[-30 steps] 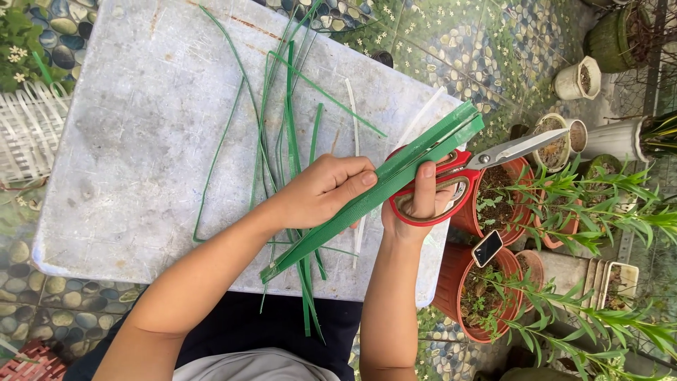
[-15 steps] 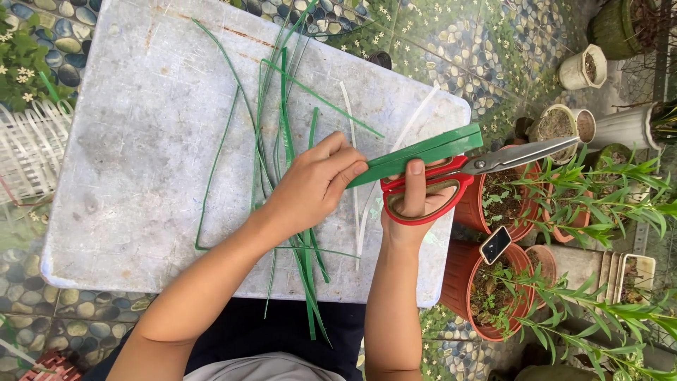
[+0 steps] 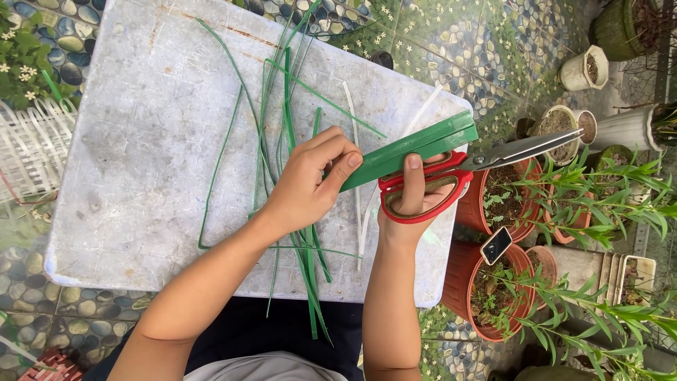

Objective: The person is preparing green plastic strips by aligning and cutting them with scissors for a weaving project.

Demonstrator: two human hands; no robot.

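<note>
My left hand pinches the near end of a broad folded green leaf strip that runs up to the right over the white board. My right hand grips red-handled scissors, fingers through the loops, with the steel blades pointing right past the board's edge. The strip lies along the top of the scissor handles. Several thin green leaf strips and pale midribs lie scattered on the board under my left hand.
Terracotta pots with plants stand right of the board on pebble-patterned tiles. A dark phone-like object rests on one pot rim. White pots sit further right. A white lattice basket is on the left.
My left hand has slid along the strip toward the scissors, and the strip now lies flatter. The scissors' blades have shifted slightly right and up.
</note>
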